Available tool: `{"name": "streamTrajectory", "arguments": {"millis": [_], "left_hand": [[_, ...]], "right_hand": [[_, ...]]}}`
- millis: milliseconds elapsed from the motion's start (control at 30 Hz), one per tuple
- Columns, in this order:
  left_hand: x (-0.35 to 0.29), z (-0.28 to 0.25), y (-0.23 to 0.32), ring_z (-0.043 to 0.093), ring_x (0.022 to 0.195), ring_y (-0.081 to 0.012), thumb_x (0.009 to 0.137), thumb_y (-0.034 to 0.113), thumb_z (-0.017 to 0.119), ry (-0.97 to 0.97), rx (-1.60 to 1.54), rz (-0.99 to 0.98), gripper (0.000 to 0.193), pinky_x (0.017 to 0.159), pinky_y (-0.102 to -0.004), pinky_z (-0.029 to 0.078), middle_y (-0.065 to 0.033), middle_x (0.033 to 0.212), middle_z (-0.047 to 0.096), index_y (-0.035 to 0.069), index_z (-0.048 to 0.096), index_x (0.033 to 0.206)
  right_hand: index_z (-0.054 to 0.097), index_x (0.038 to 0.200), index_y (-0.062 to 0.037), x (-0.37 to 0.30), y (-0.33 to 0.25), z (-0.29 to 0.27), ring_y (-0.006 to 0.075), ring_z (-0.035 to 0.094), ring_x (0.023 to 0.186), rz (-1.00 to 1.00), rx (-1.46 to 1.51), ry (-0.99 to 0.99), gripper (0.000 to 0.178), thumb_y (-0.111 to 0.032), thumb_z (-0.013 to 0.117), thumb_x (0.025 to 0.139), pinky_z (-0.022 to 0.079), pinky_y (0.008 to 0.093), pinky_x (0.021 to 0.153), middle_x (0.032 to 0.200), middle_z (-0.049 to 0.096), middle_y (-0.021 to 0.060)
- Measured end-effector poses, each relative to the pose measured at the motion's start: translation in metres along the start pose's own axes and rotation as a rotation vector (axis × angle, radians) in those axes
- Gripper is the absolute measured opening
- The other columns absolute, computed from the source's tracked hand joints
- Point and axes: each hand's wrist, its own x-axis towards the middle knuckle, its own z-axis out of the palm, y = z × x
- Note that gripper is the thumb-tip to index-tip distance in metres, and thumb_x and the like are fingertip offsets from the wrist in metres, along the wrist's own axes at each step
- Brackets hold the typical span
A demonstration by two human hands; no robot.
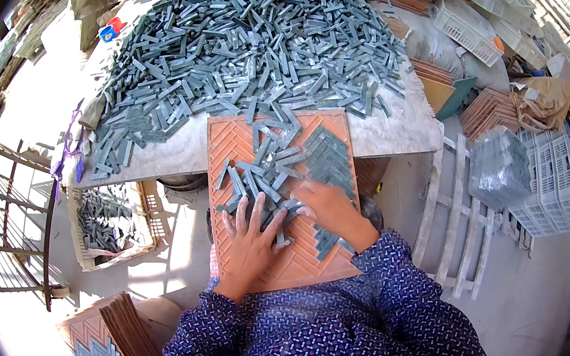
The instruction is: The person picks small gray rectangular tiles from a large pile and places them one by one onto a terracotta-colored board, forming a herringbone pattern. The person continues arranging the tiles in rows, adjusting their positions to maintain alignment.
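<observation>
An orange tray (224, 139) with a herringbone pattern of ridged slots leans from the table edge toward my body. Dark green-grey strip tiles (330, 160) fill slots along its right side in a herringbone. Loose strip tiles (255, 175) lie jumbled across its middle. My left hand (254, 241) is open on the tray's left half, fingers spread over the lower loose tiles. Nearer the laid rows, my right hand (334, 211) is closed, with its fingers curled toward the loose tiles. Whatever its fingertips hold is hidden.
A large heap of strip tiles (243, 44) covers the table (406, 127). Below left stands a crate (81, 245) of tiles. A filled tray stack (115, 351) is at lower left. White crates (547, 183) and a pale rack (452, 208) stand at right, a metal railing (7, 219) at left.
</observation>
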Motion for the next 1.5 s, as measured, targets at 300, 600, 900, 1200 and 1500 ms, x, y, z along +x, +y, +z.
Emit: {"name": "streamTrajectory", "arguments": {"millis": [300, 600, 900, 1200, 1500], "left_hand": [[0.069, -0.001, -0.045, 0.035, 0.132, -0.033, 0.083, 0.016, 0.064, 0.257, -0.134, 0.124, 0.02, 0.107, -0.0523, 0.028, -0.0102, 0.138, 0.045, 0.014, 0.063, 0.103], [-0.01, -0.017, -0.015, 0.048, 0.119, -0.0385, 0.074, 0.006, 0.069, 0.314, -0.313, -0.083, 0.029, 0.1, -0.0471, 0.038, -0.0133, 0.121, 0.055, 0.007, 0.064, 0.102], [-0.037, -0.019, -0.013, 0.054, 0.111, -0.0324, 0.072, 0.005, 0.07, 0.248, -0.292, -0.058, 0.029, 0.092, -0.0441, 0.044, -0.0109, 0.112, 0.058, 0.006, 0.064, 0.1], [0.012, -0.005, 0.009, 0.055, 0.097, -0.029, 0.077, 0.012, 0.066, 0.141, -0.162, 0.009, 0.027, 0.083, -0.037, 0.045, -0.0101, 0.1, 0.06, 0.002, 0.061, 0.101], [0.012, 0.014, 0.014, 0.053, 0.086, -0.0266, 0.08, 0.011, 0.059, 0.247, -0.084, 0.132, 0.023, 0.073, -0.0378, 0.044, -0.0097, 0.096, 0.056, 0.002, 0.058, 0.101]], "right_hand": [[0.059, 0.113, -0.0061, -0.031, -0.024, -0.001, 0.0275, 0.063, 0.07, 0.466, 0.31, 0.183, 0.043, -0.008, 0.076, 0.074, 0.051, 0.0353, 0.061, 0.088, 0.064, 0.0147], [0.057, 0.102, -0.0029, -0.065, -0.083, 0.013, 0.0344, 0.063, 0.074, 0.409, 0.199, -0.021, 0.03, -0.016, 0.072, 0.079, 0.05, 0.04, 0.061, 0.086, 0.06, 0.0151], [0.058, 0.1, -0.0033, -0.067, -0.08, 0.012, 0.0343, 0.062, 0.074, 0.394, 0.105, -0.116, 0.027, -0.017, 0.07, 0.08, 0.05, 0.0415, 0.062, 0.088, 0.06, 0.0129], [0.06, 0.099, -0.0032, -0.017, -0.04, 0.001, 0.035, 0.061, 0.08, 0.347, 0.049, 0.255, 0.026, -0.012, 0.071, 0.078, 0.049, 0.0422, 0.067, 0.091, 0.059, 0.0145], [0.057, 0.092, -0.0025, -0.023, -0.021, 0.009, 0.0321, 0.06, 0.074, 0.46, 0.226, 0.225, 0.019, -0.005, 0.067, 0.077, 0.048, 0.0402, 0.062, 0.091, 0.056, 0.0145]]}}
